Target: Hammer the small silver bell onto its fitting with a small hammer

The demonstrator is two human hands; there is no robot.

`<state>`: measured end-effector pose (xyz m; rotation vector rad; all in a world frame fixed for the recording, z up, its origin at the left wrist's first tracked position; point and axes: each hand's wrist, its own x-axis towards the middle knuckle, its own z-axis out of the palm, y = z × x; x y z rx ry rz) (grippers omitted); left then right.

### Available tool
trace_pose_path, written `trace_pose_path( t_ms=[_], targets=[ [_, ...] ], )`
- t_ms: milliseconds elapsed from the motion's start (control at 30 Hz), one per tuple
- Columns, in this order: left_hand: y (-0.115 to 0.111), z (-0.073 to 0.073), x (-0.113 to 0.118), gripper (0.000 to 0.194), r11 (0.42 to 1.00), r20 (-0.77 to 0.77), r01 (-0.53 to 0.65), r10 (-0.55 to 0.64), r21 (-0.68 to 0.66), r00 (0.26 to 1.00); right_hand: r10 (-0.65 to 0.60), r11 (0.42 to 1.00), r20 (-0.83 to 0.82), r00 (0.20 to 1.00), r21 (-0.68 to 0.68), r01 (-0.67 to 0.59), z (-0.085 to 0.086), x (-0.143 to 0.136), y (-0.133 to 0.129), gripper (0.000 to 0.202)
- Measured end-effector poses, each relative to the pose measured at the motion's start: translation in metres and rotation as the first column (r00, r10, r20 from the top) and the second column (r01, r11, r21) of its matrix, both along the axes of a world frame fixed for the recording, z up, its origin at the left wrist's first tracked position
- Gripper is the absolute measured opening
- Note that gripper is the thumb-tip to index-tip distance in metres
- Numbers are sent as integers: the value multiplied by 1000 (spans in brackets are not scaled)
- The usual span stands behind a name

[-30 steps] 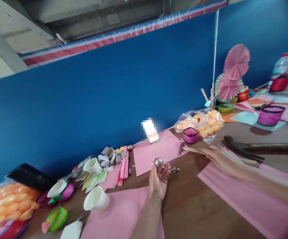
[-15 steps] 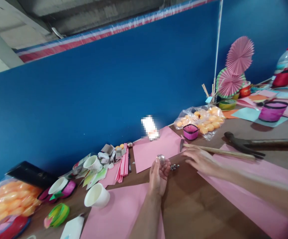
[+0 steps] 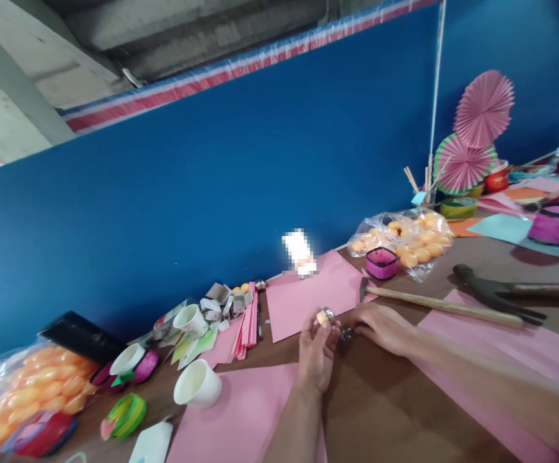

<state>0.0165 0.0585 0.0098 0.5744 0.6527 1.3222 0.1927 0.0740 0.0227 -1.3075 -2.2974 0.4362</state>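
Between the fingers of my left hand [image 3: 316, 354] is a small ball [image 3: 326, 316], part shiny silver and part orange, raised above the brown table. My right hand [image 3: 378, 326] rests low on the tabletop with its fingers curled together. Its fingertips are at a little heap of small silver beads [image 3: 346, 334], just right of the left hand, and they partly hide the heap. A pink paper sheet [image 3: 303, 305] lies behind both hands.
A wooden-handled hammer [image 3: 446, 305] and a claw hammer [image 3: 496, 289] lie to the right. Bagged orange balls [image 3: 421, 241] and a small pink container [image 3: 381, 263] sit behind. Left stand a white cup [image 3: 197, 384], a pink sheet [image 3: 240, 411] and a big bag of orange balls [image 3: 42, 386].
My right hand has come left and down from beside the hammer head to the silver beads, its fingers curling in. The left hand has turned the ball so its orange part shows.
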Motion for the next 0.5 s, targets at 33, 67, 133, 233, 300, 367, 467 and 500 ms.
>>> trace_pose_path(
  t_ms=[33,67,133,233,300,367,467,500],
  targets=[
    [0,0,0,43,1000,1,-4,4,5,1000,-2,1000,-16,1000,15,2,0,0,0,15],
    [-1,0,1,45,1000,0,-4,4,12,1000,-6,1000,-31,1000,29,7,-1,1,-1,15],
    [0,0,1,46,1000,1,0,0,21,1000,-26,999,-61,998,32,28,-1,1,-1,16],
    [1,-2,1,40,1000,16,-6,6,-2,1000,-72,997,-93,993,5,73,-2,1,1,17],
    [2,-3,1,35,999,24,-17,18,-29,1000,-87,996,-106,991,-6,87,-2,1,1,16],
    [3,-3,1,34,999,22,-20,21,-37,1000,-88,996,-120,989,-9,87,-3,1,2,15],
    [2,-3,0,35,999,3,-16,16,-29,1000,-78,997,-141,987,-4,78,-3,1,1,15],
    [2,-3,0,36,999,-4,-18,18,-28,1000,-75,997,-150,986,-2,76,-3,1,1,15]
  ],
)
